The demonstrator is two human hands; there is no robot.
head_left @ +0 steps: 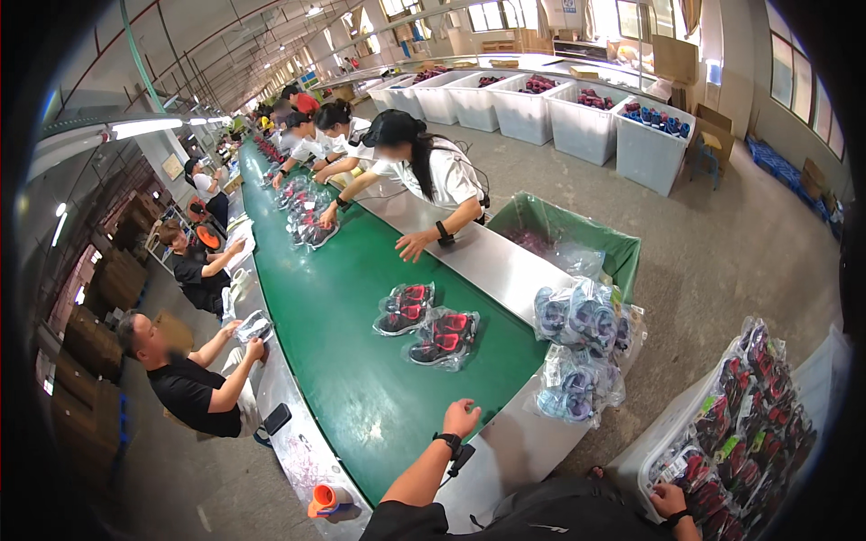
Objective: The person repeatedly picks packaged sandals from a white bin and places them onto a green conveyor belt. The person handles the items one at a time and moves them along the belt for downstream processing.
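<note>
My left hand (461, 417) reaches over the near right edge of the green conveyor belt (352, 397), fingers loosely bent and apart, holding nothing I can see. Beyond it on the belt lie two clear-bagged pairs of black and red children's shoes, one pair (442, 340) nearer and the other pair (404, 309) just behind. At the lower right, my right hand (668, 499) is curled at the rim of a white plastic bin (646, 462) heaped with bagged red and black shoes (744, 433). Its fingertips are hidden, so what they grip is unclear.
Bagged blue shoes (577, 388) are stacked on the metal ledge right of the belt. Behind them stands a green-lined bin (618, 252). Co-workers line both sides. An orange cup (327, 499) and a phone (277, 418) rest at the left. White bins (649, 158) stand behind.
</note>
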